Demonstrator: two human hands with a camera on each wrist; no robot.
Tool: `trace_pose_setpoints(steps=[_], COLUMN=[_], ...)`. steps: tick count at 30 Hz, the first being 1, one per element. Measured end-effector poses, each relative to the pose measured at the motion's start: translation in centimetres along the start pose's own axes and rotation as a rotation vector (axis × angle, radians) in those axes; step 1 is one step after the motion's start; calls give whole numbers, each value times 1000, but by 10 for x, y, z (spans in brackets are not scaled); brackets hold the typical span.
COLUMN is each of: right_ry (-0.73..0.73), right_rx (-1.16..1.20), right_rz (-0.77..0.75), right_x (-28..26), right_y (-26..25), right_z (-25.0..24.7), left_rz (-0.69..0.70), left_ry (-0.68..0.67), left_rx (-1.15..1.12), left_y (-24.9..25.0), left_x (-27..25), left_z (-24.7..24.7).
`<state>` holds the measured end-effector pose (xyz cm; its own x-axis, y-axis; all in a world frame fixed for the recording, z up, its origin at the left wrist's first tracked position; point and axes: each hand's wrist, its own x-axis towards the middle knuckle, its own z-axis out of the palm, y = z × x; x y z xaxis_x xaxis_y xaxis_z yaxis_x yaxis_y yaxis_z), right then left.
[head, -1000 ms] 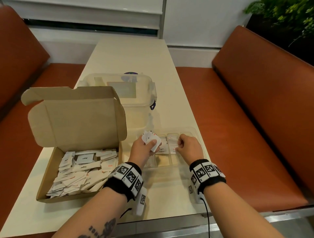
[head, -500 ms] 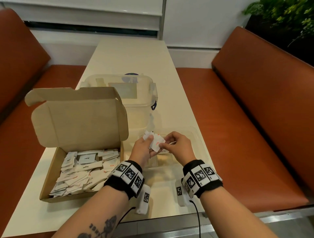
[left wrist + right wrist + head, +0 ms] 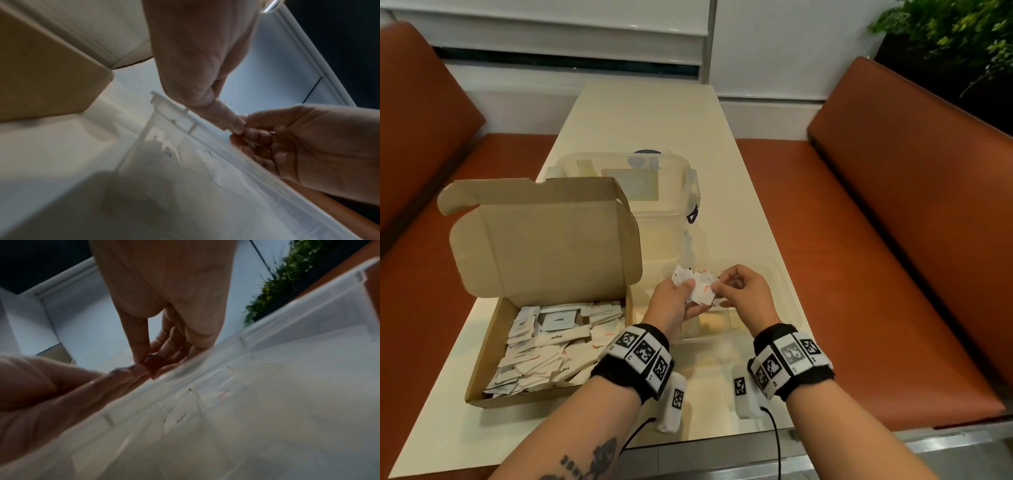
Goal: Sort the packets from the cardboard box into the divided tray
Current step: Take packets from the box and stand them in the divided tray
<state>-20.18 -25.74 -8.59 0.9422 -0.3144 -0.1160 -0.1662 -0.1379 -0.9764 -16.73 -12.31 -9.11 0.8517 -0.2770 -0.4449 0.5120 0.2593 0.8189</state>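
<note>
A small bunch of packets point(image 3: 690, 278) is held in the curled left hand point(image 3: 671, 301) above the divided tray point(image 3: 787, 301). One red-printed packet point(image 3: 707, 289) is pinched by the right hand point(image 3: 743, 296), both forearms being stretched forward side by side. More packets are left in the cardboard box point(image 3: 482, 353) on the left.

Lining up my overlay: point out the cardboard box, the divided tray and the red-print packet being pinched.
cardboard box point(image 3: 482, 346), head view, left outer wall.
divided tray point(image 3: 789, 301), head view, clear right rim.
red-print packet point(image 3: 704, 291), head view, printed face.
</note>
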Motion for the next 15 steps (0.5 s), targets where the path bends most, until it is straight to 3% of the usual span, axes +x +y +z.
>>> trace_pose_setpoints(steps=[4,11,15], right_ry=[2,-142,-118], right_rx=[125,-174,-144], right_rz=[35,23,44], right_x=[5,11,10], right_y=[-8,-19,-18], right_z=[-9,-18,-14], left_rz=[19,78,114], left_ry=[39,-69,-23], left_rx=[16,214,213], left_y=[1,4,3], left_x=[0,-5,-5], left_z=[2,5,6])
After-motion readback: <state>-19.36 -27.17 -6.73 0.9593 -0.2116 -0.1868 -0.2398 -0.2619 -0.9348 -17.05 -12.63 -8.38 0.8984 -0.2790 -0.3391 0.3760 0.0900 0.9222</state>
